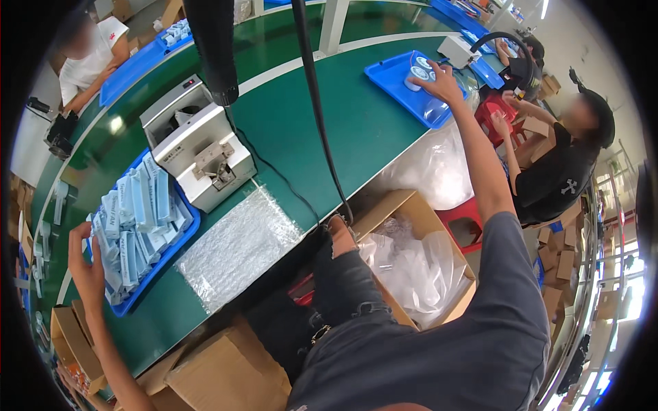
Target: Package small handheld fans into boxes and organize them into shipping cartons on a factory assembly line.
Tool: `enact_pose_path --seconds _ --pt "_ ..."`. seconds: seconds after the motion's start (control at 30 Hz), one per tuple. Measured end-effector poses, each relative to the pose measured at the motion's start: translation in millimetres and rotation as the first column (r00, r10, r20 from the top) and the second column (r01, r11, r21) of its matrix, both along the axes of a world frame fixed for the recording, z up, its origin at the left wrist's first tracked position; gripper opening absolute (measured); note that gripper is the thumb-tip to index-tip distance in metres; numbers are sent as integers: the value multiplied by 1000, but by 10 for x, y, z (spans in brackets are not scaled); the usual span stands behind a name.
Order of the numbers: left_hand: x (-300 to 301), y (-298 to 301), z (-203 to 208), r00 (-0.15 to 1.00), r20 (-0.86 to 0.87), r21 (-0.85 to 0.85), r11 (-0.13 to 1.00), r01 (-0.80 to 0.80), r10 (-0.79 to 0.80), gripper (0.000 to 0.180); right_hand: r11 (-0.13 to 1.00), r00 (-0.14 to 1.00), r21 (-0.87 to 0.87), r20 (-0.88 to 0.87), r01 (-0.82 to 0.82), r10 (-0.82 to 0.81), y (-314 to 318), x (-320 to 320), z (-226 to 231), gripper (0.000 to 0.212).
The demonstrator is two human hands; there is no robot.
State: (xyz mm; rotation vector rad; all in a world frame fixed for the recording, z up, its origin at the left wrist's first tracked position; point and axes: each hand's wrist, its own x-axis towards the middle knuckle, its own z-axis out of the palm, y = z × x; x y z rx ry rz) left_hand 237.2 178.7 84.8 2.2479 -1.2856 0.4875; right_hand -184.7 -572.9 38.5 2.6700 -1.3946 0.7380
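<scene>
Boxes (140,198), slim, pale blue, heaped left of the white machine (226,154), long axes mostly near-to-far; left grip (87,270) hangs loose beside 'em, right grip (442,85) honestly can't tell.

A long green surface (281,127) crossed the room; a red plastic stool (460,214) stood nearby; bright white windows (636,294) lay rightward.

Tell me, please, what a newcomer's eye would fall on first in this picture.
Probably the heap of light-blue boxes in a blue tray at the left, with the left hand at its outer edge. Just beyond stands a bulky white machine on the green table. Farther right, the right hand reaches to a second blue tray.
</scene>
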Motion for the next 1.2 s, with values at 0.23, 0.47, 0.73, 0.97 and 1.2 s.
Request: enact_pose_path --seconds 0.23,0.47,0.73,0.97,1.2 --pt "53 54 73 997 -20 49 996 -73 75 20 998 987 -32 -151 46 -50 -141 31 -67 95" --pt "82 192 48 999 22 87 995 -44 42 19 1000 990 23 -143 -1 4 -54 275 -32 95" --pt "-58 1 121 1000 6 72 997 7 -7 21 948 919 -176 249 -267 305 1220 640 347 59" --pt "-96 180 -140 999 -6 90 995 37 -36 18 632 632 30 84 -774 770 2805 1253 -94 70" --pt "-104 -3 112 999 22 92 996 23 -25 21 780 764 5 209 -625 611 2017 857 319 62"
